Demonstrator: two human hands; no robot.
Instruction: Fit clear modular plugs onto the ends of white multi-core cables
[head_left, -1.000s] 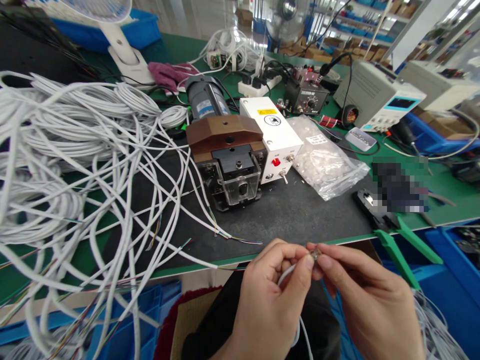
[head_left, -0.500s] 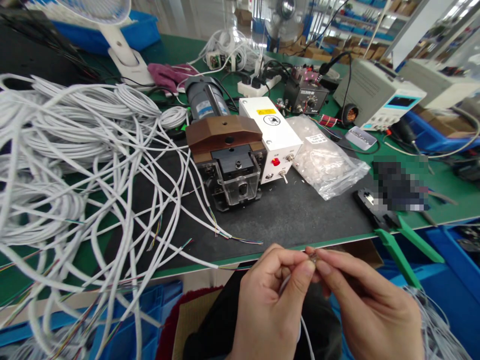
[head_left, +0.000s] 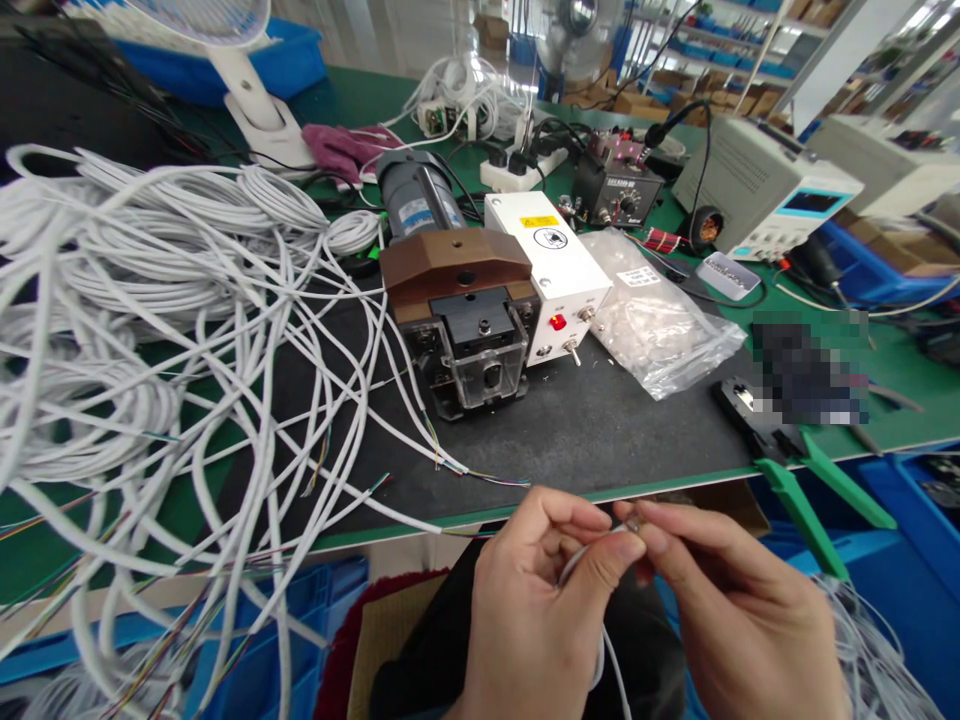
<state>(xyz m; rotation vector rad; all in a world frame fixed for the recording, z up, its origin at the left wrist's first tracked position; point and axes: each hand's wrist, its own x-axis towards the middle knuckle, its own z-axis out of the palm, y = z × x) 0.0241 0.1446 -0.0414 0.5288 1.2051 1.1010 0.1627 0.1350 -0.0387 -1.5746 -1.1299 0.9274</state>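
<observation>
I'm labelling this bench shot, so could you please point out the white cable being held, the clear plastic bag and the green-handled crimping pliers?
white cable (head_left: 600,655), head view, on the sheath below the hands.
clear plastic bag (head_left: 660,325), head view, on its middle.
green-handled crimping pliers (head_left: 806,515), head view, on the nearer green handle.

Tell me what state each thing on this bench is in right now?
Left hand: pinching the white cable.
Right hand: pinching a small connector at the cable's end.
Cable pile: tangled, ends stripped.
Plastic bag: lying flat.
Green-handled crimper: lying untouched.
</observation>
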